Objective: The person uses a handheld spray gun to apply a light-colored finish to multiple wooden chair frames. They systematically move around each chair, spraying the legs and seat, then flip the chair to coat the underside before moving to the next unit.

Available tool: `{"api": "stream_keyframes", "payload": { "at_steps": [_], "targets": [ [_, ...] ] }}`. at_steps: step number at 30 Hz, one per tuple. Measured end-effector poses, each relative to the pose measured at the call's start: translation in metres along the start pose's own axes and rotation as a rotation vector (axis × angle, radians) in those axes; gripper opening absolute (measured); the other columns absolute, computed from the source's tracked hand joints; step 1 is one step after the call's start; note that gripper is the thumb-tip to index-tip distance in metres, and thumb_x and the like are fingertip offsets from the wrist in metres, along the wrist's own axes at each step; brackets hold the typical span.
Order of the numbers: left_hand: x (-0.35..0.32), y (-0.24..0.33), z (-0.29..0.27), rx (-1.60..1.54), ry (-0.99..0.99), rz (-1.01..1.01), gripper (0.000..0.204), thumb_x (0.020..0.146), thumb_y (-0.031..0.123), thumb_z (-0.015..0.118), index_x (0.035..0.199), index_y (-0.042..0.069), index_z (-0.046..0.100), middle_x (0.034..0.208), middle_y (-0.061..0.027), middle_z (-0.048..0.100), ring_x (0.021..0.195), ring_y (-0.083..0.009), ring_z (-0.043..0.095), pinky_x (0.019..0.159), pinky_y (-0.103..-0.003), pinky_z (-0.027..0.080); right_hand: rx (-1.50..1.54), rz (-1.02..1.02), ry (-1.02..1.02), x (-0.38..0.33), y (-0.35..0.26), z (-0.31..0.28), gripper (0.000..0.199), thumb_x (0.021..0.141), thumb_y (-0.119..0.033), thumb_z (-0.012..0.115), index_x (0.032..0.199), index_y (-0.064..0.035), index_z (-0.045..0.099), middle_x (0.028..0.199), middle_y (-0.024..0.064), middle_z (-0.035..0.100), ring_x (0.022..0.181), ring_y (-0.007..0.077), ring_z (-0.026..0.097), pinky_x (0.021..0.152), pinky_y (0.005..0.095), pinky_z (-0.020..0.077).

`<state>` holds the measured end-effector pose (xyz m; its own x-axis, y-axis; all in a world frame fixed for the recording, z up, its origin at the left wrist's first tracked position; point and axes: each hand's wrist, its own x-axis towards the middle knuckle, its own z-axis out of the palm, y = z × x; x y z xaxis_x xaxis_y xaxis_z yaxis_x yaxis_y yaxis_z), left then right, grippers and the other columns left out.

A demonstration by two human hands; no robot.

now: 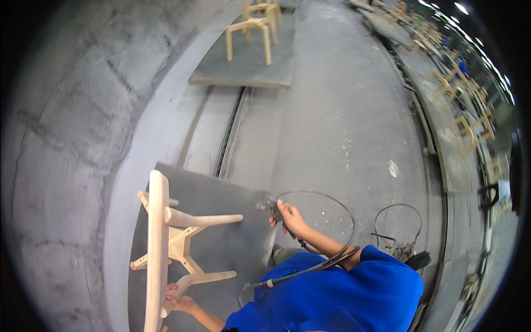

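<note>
A pale unfinished wooden chair frame is tilted over on a dark grey board at the lower left. Its legs stick out toward me, and cross braces show between them. My left hand has its fingers around one of the frame's wooden pieces near the thick rail. In my right hand is a spray gun, gripped by its handle and pointing left toward the chair, apart from it. A dark hose loops from the gun around my right forearm.
Further ahead, more wooden chair frames stand on another grey board. A track slot runs between the boards. A rough grey wall rises on the left. On the right, a long line of platforms carries several chair frames.
</note>
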<state>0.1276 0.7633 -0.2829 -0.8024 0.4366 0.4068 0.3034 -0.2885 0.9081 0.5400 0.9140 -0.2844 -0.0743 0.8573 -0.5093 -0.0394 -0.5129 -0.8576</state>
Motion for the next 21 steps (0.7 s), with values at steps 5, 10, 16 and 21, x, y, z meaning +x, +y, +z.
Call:
{"api": "stream_keyframes", "payload": {
  "at_steps": [5,10,16,21],
  "targets": [
    [0.035,0.108,-0.044,0.089,0.159,-0.218,0.059,0.099,0.062,0.050,0.092,0.003,0.055,0.073,-0.0063,0.048,0.067,-0.0209,0.050,0.065,-0.037,0.046,-0.047,-0.051,-0.014,0.031,-0.004,0.017,0.068,0.105,-0.060,0.036,0.101,0.0012,0.065,0.079,0.0130,0.072,0.071,0.0186,0.073,0.040,0.0269,0.0431],
    [0.071,0.147,-0.051,0.087,0.325,-0.290,0.066,0.095,0.069,0.052,0.082,0.004,0.057,0.064,-0.0048,0.044,0.059,-0.0184,0.045,0.060,-0.034,0.042,0.031,0.028,-0.025,0.052,0.005,0.037,0.064,0.106,-0.056,0.037,0.099,0.0009,0.066,0.073,0.0099,0.070,0.060,0.0145,0.068,0.041,0.0260,0.0427],
    [0.090,0.157,-0.046,0.086,0.415,-0.304,0.068,0.088,0.072,0.060,0.086,0.004,0.052,0.066,-0.0040,0.042,0.059,-0.0173,0.042,0.059,-0.033,0.039,0.016,0.018,-0.158,0.074,-0.011,0.047,0.052,0.105,-0.051,0.049,0.102,-0.0019,0.066,0.074,0.0072,0.068,0.063,0.0143,0.068,0.040,0.0256,0.0414],
    [0.115,0.142,-0.058,0.076,0.406,-0.308,0.070,0.087,0.070,0.063,0.095,0.001,0.057,0.065,-0.0039,0.045,0.059,-0.0172,0.047,0.059,-0.033,0.042,0.216,0.022,-0.301,0.118,-0.011,0.107,0.050,0.102,-0.051,0.051,0.094,-0.0035,0.065,0.070,0.0077,0.065,0.061,0.0184,0.068,0.041,0.0261,0.0368]
  ]
}}
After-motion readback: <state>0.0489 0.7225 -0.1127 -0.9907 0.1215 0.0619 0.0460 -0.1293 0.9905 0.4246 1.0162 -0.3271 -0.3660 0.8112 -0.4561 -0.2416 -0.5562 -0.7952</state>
